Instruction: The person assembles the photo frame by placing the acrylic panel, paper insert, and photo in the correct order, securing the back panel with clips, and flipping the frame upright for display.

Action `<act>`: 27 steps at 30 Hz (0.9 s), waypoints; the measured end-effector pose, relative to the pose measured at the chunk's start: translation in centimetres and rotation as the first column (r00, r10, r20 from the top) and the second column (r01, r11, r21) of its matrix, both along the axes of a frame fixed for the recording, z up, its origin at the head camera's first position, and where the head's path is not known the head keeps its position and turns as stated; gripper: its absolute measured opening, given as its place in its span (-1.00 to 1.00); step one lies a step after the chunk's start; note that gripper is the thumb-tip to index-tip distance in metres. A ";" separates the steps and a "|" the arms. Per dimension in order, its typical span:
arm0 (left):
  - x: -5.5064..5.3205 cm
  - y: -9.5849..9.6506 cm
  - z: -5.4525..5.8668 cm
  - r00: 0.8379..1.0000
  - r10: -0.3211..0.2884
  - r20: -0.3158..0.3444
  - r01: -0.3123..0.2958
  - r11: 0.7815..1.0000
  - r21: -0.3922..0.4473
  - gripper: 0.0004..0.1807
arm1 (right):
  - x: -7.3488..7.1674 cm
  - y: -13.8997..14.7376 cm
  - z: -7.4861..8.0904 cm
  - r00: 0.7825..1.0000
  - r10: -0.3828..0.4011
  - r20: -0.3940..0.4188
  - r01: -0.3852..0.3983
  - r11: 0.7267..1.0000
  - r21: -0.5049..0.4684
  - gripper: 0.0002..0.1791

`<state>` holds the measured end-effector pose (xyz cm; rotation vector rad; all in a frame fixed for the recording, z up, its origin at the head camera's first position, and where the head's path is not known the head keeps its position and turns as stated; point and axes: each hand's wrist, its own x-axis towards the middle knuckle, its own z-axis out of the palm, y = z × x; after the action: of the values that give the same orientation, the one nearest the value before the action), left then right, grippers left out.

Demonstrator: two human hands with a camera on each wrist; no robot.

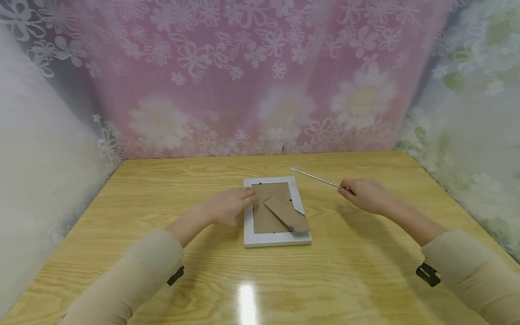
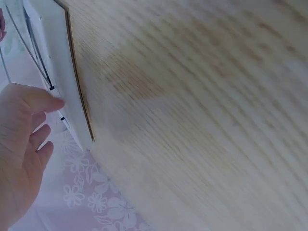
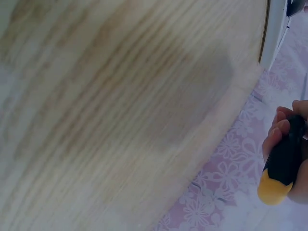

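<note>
A picture frame with a white border lies face down on the wooden table. Its brown backing board shows, with a cardboard stand leg slanting across toward the lower right corner. My left hand rests at the frame's left side, fingertips over the border and edge of the backing. In the left wrist view the thumb lies on the white edge. Right of the frame, my right hand grips a screwdriver, its long metal shaft pointing left and away. The right wrist view shows its black and yellow handle.
The wood-grain table spreads around the frame. Behind it hangs a pink flowered curtain, with pale curtains at the sides. A dark device sits under the right sleeve cuff.
</note>
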<state>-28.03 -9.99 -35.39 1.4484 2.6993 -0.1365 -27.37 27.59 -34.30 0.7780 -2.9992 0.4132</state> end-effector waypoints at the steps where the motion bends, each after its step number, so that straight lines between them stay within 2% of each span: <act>1: -0.2 0.0 0.0 1.000 -0.002 -0.012 0.002 1.000 -0.018 -0.36 | 0.1 -0.1 -0.1 1.000 0.001 -0.007 -0.001 1.000 -0.009 -0.86; 6: -0.6 0.2 -0.5 0.999 -0.022 -0.043 0.020 0.998 -0.055 -0.44 | 0.5 -0.3 -0.9 0.995 0.045 -0.086 -0.046 0.999 -0.015 -0.91; 10: -0.6 0.2 -0.9 0.997 -0.032 -0.064 0.028 0.997 -0.065 -0.52 | 0.7 -0.2 -1.5 0.992 0.045 -0.120 -0.044 0.999 0.010 -0.93; 13: -0.4 0.1 -0.8 0.997 -0.027 -0.067 0.023 0.998 -0.051 -0.54 | 0.8 0.0 -1.6 0.992 0.035 -0.122 -0.034 0.999 0.009 -0.94; 19: -0.2 0.0 -0.6 0.997 -0.021 -0.068 0.020 1.000 -0.007 -0.56 | 1.3 0.4 -1.5 0.982 0.061 -0.178 -0.056 0.998 0.033 -0.95; 27: 0.3 0.1 -0.8 0.993 -0.068 -0.095 0.071 0.997 0.023 -0.54 | 2.0 1.3 -1.6 0.987 0.044 -0.154 -0.037 0.998 0.047 -0.95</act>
<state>-27.77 -9.86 -36.21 1.5833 2.7348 -0.1791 -25.33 28.92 -35.90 0.8348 -2.8613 0.2738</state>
